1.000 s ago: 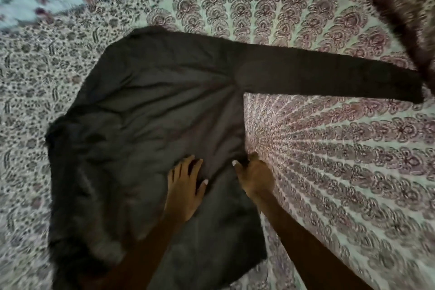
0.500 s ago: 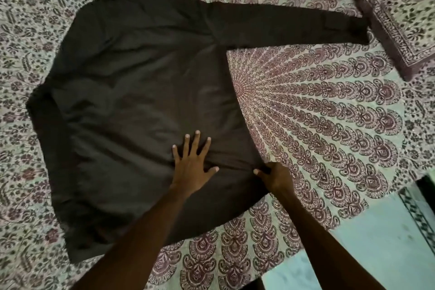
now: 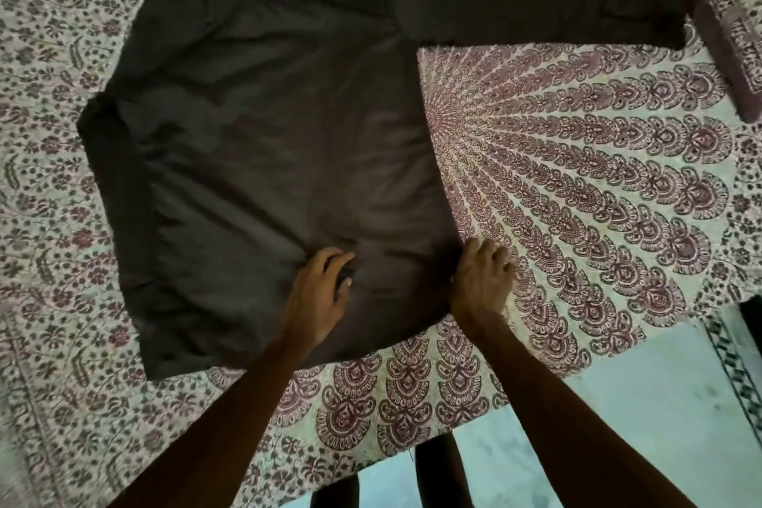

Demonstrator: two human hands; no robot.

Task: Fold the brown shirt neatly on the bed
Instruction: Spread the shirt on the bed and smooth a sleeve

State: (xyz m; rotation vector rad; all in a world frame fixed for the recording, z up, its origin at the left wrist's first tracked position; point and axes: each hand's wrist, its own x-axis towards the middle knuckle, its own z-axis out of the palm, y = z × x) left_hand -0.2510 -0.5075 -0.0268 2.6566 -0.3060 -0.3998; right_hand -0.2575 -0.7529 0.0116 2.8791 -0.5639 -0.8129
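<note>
A dark brown long-sleeved cloth shirt [image 3: 268, 144] lies spread flat on a maroon-and-cream mandala-print bedsheet [image 3: 598, 198], one sleeve stretched to the right. The left hand [image 3: 319, 293] rests bent-fingered on its lower part, grip unclear. The right hand [image 3: 480, 280] curls round its right edge.

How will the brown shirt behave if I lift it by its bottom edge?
Probably floppy: the brown shirt lies flat on the bedsheet, and creases gather at the left hand. Likely light, since the cloth looks thin. The outstretched sleeve would probably dangle and drag.
</note>
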